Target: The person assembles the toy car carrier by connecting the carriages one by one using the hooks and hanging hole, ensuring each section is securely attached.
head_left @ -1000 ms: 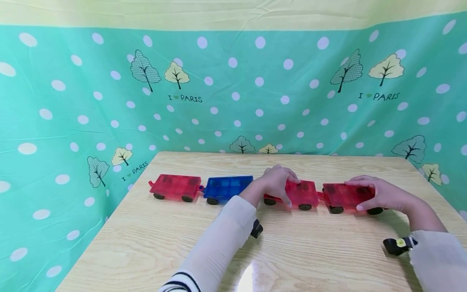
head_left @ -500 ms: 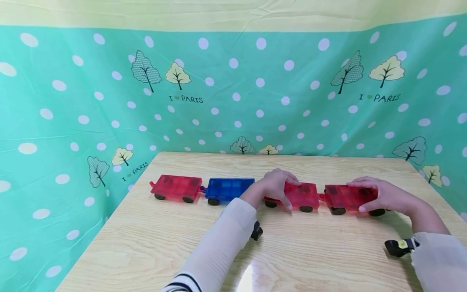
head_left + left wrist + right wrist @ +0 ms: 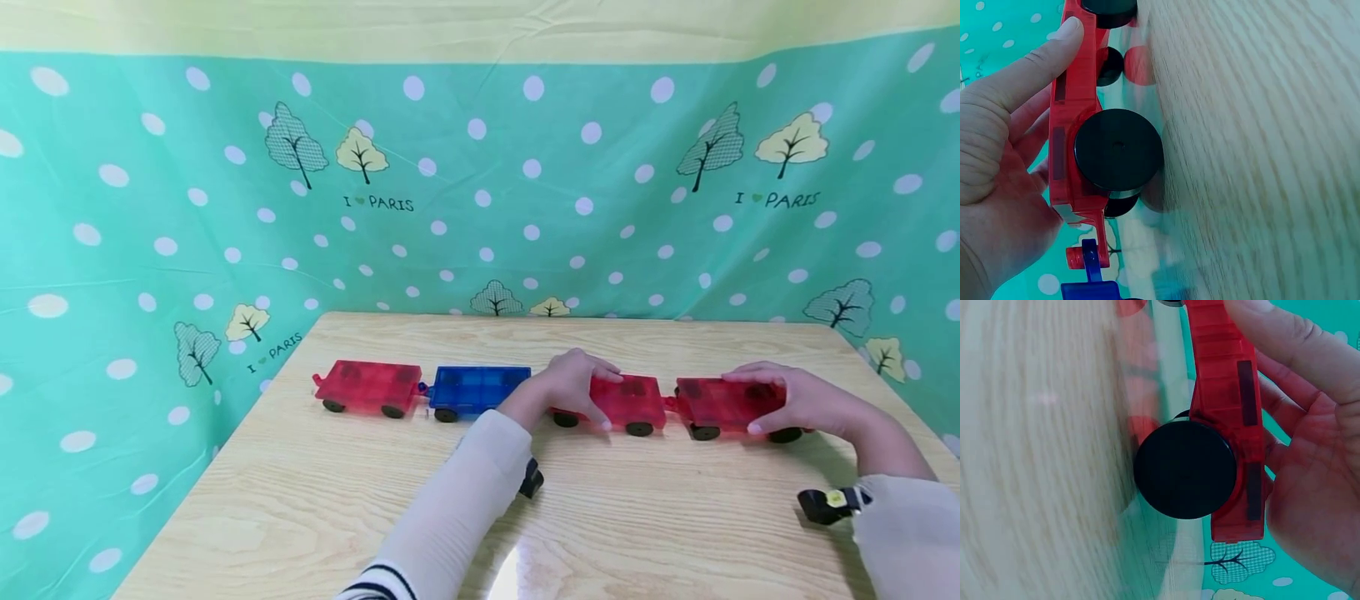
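Observation:
Four-wheeled toy train cars stand coupled in a row on the wooden table. At the left end is a red car (image 3: 375, 386), then a blue car (image 3: 480, 386). My left hand (image 3: 567, 385) grips the third car, a red one (image 3: 628, 400), thumb on its near side and fingers over the far edge. The rightmost red car (image 3: 708, 402) is gripped the same way by my right hand (image 3: 806, 402). In the left wrist view a red coupling hook (image 3: 1102, 244) meets the blue car's link (image 3: 1091, 262). A black wheel (image 3: 1186, 469) shows close up in the right wrist view.
The light wooden table (image 3: 315, 500) ends at a green dotted cloth (image 3: 532, 200) hanging behind it. A black wrist camera (image 3: 825, 505) sits at my right wrist, and another (image 3: 532, 479) shows beside my left forearm.
The whole row of cars has shifted slightly to the right, with both hands moving along with it. Both grips look the same as before.

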`<state>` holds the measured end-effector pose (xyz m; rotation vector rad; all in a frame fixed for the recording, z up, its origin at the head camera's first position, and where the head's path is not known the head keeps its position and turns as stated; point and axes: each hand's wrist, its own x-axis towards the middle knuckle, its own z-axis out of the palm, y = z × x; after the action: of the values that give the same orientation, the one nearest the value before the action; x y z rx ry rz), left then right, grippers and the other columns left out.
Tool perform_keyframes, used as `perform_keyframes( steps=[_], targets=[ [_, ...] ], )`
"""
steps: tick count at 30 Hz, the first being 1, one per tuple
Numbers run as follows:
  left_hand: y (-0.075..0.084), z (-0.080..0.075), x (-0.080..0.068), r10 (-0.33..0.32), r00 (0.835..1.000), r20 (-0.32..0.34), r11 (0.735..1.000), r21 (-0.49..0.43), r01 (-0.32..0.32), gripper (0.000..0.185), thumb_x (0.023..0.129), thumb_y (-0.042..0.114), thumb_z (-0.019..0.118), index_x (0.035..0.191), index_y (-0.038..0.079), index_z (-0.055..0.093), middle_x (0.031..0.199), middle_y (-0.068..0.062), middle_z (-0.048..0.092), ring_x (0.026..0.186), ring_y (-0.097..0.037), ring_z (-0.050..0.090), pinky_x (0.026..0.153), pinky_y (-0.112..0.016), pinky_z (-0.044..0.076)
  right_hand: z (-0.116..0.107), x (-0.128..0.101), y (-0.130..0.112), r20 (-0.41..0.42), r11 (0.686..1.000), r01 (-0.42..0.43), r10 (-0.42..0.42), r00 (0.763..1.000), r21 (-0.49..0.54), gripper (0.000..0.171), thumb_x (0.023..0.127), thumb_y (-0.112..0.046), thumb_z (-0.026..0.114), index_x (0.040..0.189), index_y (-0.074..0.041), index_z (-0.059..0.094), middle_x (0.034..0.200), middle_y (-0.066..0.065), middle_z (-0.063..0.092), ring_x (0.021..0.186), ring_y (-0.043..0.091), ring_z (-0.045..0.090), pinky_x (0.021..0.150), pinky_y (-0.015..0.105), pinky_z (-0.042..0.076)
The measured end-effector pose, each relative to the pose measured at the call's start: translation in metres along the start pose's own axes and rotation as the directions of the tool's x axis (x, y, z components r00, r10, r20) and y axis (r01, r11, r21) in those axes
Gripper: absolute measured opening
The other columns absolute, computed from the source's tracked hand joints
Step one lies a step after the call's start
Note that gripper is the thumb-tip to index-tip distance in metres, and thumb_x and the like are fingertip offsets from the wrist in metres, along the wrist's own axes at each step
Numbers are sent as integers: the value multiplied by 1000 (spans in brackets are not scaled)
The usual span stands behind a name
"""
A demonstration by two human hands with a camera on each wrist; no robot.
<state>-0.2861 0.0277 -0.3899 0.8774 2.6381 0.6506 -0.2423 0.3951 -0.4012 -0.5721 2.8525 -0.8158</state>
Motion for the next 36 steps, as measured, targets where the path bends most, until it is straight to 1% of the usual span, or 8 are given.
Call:
perform_keyframes(
  steps=[4, 12, 18, 23, 25, 29, 33, 36],
  targets=[
    [2, 1, 1, -6, 1000, -7, 1000, 16, 6, 72, 80, 32, 96, 146, 31, 67, 155, 14, 60, 146, -14, 50, 91, -17, 56, -2, 1, 0, 12, 1000, -8, 7, 1000, 10, 74, 80, -16, 92, 143, 6, 59, 145, 34, 54, 122, 27, 55, 83, 26, 55],
    [5, 3, 0, 34, 999, -31, 997, 74, -32, 67, 83, 34, 93, 145, 27, 69, 160, 11, 55, 151, -17, 44, 117, -31, 46, -8, -1, 1, 33, 1000, -22, 23, 999, -16, 78, 81, -17, 91, 145, 9, 55, 150, 39, 48, 127, 54, 49, 85, 35, 56],
    [4, 1, -13, 40, 991, -131, 993, -104, -54, 61, 83, 26, 93, 140, 23, 73, 156, 5, 59, 150, -20, 46, 108, -27, 54, -4, -4, -10, -54, 999, -46, 47, 997, 17, 81, 87, -23, 88, 152, 5, 50, 156, 40, 42, 134, 60, 40, 90, 55, 59],
    [-2, -2, -25, 37, 973, -227, 966, -239, -93, 55, 85, 23, 92, 137, 19, 74, 150, 0, 65, 146, -21, 52, 113, -33, 53, 2, -3, -24, -149, 994, -70, 82, 985, 82, 74, 92, -26, 84, 153, 2, 51, 157, 38, 41, 139, 63, 35, 101, 82, 41],
    [-4, -4, -29, 53, 966, -252, 956, -265, -122, 53, 86, 22, 91, 136, 18, 75, 149, 0, 66, 145, -20, 53, 116, -35, 51, 3, -2, -28, -171, 991, -82, 98, 980, 103, 72, 94, -26, 83, 152, 2, 51, 157, 38, 42, 138, 64, 36, 102, 83, 40],
    [-8, -8, -34, 78, 955, -286, 938, -304, -167, 50, 87, 20, 89, 136, 17, 75, 149, -1, 66, 146, -21, 54, 118, -41, 50, 5, -2, -34, -203, 992, -71, 91, 975, 105, 67, 95, -25, 82, 150, 2, 54, 154, 36, 46, 133, 64, 42, 100, 75, 50],
    [-12, -11, -39, 56, 949, -311, 919, -355, -171, 49, 88, 20, 89, 134, 18, 76, 148, -1, 66, 146, -21, 53, 119, -47, 49, 9, -2, -39, -220, 991, -59, 84, 972, 117, 66, 95, -25, 82, 149, 0, 56, 153, 33, 48, 132, 62, 44, 89, 38, 61],
    [-15, -12, -43, 33, 944, -329, 899, -403, -172, 49, 87, 19, 89, 134, 16, 76, 148, -2, 66, 146, -22, 53, 121, -52, 46, 14, -2, -44, -272, 985, -53, 97, 957, 167, 62, 96, -25, 81, 148, 0, 57, 147, 16, 58, 130, 47, 51, 79, 12, 51]
  ],
)
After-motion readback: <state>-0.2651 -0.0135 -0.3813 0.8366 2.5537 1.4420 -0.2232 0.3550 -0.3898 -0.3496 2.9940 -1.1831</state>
